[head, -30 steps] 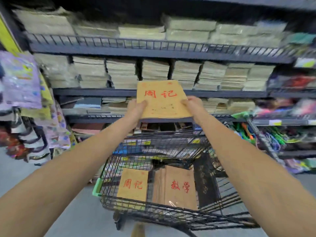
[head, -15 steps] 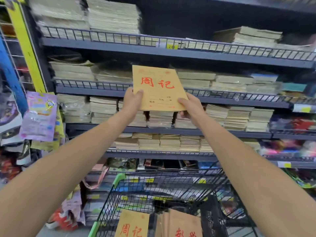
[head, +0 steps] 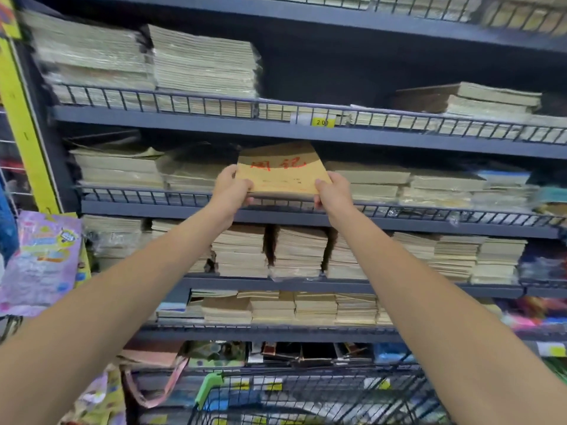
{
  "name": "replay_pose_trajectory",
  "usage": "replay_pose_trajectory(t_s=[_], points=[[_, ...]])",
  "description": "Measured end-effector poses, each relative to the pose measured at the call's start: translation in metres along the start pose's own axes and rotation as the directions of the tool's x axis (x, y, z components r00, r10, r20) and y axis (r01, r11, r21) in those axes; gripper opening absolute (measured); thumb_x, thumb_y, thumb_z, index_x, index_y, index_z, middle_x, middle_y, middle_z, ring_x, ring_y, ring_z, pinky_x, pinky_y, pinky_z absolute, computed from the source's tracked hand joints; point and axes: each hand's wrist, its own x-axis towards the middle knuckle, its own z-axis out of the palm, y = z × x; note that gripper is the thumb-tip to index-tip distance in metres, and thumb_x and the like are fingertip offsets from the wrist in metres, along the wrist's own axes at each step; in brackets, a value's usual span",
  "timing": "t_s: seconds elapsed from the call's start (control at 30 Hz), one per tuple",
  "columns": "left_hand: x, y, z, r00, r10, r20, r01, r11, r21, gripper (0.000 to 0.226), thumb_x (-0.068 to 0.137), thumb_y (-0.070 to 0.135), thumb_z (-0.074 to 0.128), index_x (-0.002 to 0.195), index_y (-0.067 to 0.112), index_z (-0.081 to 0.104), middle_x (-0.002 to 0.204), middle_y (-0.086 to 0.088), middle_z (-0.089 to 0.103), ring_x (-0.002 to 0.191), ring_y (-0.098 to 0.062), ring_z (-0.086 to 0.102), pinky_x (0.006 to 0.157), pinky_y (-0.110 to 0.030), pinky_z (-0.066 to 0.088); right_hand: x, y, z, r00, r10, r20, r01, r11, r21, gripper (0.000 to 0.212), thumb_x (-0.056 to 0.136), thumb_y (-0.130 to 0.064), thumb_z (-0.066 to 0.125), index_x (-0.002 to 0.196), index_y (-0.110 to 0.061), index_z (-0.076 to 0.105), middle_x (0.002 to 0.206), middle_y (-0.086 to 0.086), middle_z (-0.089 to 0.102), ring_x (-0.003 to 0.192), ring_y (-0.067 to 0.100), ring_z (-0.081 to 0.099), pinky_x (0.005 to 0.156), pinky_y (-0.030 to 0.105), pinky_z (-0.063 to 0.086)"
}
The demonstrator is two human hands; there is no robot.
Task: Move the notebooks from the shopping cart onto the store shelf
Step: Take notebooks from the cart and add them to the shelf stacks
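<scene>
A tan notebook [head: 280, 174] with red characters is held flat between both hands, its far end pushed into the shelf bay above the wire rail [head: 171, 196]. My left hand [head: 231, 191] grips its near left corner and my right hand [head: 329, 193] grips the near right corner. The notebook lies over the rail, between stacks of pale notebooks [head: 122, 168] on either side. The black wire shopping cart [head: 306, 397] shows only its top edge at the bottom of the view; its contents are hidden.
Dark blue shelves [head: 306, 136] run above and below, packed with notebook stacks [head: 202, 61]. A yellow price tag [head: 322, 122] sits on the upper rail. Hanging packets [head: 40, 259] and a yellow upright [head: 21, 127] stand at the left.
Both hands lifted the notebook up from above the cart and tipped it flat, pushing it forward into the shelf bay. The view has tilted upward, so the cart has dropped out of sight.
</scene>
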Motion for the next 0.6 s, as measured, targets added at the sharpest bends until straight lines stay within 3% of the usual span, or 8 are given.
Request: replay_pose_trajectory(t_s=[0.1,0.2,0.3,0.43,0.53,0.6], points=[[0.029,-0.003,-0.001,0.997,0.076,-0.032,-0.073,0.993,0.096,0.049,0.096,0.007,0.048,0.142,0.017,0.036,0.131,0.0,0.045,0.111,-0.014,0.05,0.078,-0.022,0.052,0.023,0.003,0.013,0.994,-0.109,-0.017,0.108,0.992,-0.068,0.036,0.099,-0.013,0.044,0.134,-0.019,0.047,0.121,0.0,0.056,0.071,0.011,0.054,0.05,0.015,0.042],[0.059,-0.004,0.003,0.991,0.137,-0.004,-0.133,0.971,0.198,0.045,0.096,0.007,0.047,0.139,0.016,0.038,0.134,-0.005,0.047,0.106,-0.011,0.047,0.085,-0.023,0.047,0.046,0.003,0.022,0.971,-0.229,-0.066,0.207,0.946,-0.248,0.029,0.097,-0.016,0.046,0.122,-0.016,0.059,0.118,0.0,0.06,0.104,0.015,0.057,0.064,0.015,0.041],[0.084,-0.005,0.007,0.98,0.199,0.021,-0.197,0.937,0.288,0.043,0.095,0.008,0.046,0.138,0.013,0.039,0.129,-0.003,0.047,0.103,-0.01,0.043,0.083,-0.021,0.036,0.068,0.005,0.026,0.953,-0.295,-0.065,0.244,0.878,-0.413,0.024,0.094,-0.023,0.048,0.109,-0.016,0.065,0.108,-0.001,0.064,0.104,0.015,0.056,0.072,0.023,0.042],[0.116,-0.01,0.01,0.988,0.131,0.082,-0.151,0.93,0.334,0.04,0.096,0.016,0.045,0.136,0.013,0.038,0.13,-0.008,0.047,0.109,-0.018,0.049,0.089,-0.03,0.04,0.093,0.01,0.028,0.946,-0.323,-0.009,0.282,0.84,-0.463,0.035,0.094,-0.032,0.05,0.124,-0.014,0.057,0.121,0.006,0.059,0.118,0.021,0.048,0.093,0.036,0.046],[0.124,-0.021,0.013,0.991,0.032,0.127,-0.105,0.771,0.628,0.034,0.099,0.023,0.037,0.124,0.002,0.048,0.115,-0.017,0.055,0.099,-0.025,0.054,0.084,-0.034,0.044,0.1,0.018,0.031,0.952,-0.286,0.105,0.289,0.739,-0.609,0.053,0.095,-0.037,0.05,0.14,-0.011,0.041,0.122,0.011,0.06,0.11,0.025,0.056,0.088,0.031,0.045],[0.123,-0.031,0.015,0.985,0.077,0.151,-0.163,0.684,0.711,0.038,0.102,0.03,0.032,0.102,0.001,0.056,0.1,-0.018,0.062,0.099,-0.029,0.056,0.098,-0.037,0.039,0.1,0.028,0.032,0.937,-0.321,0.14,0.315,0.602,-0.733,0.051,0.096,-0.038,0.048,0.135,-0.005,0.047,0.116,0.016,0.062,0.103,0.027,0.059,0.079,0.029,0.043]])
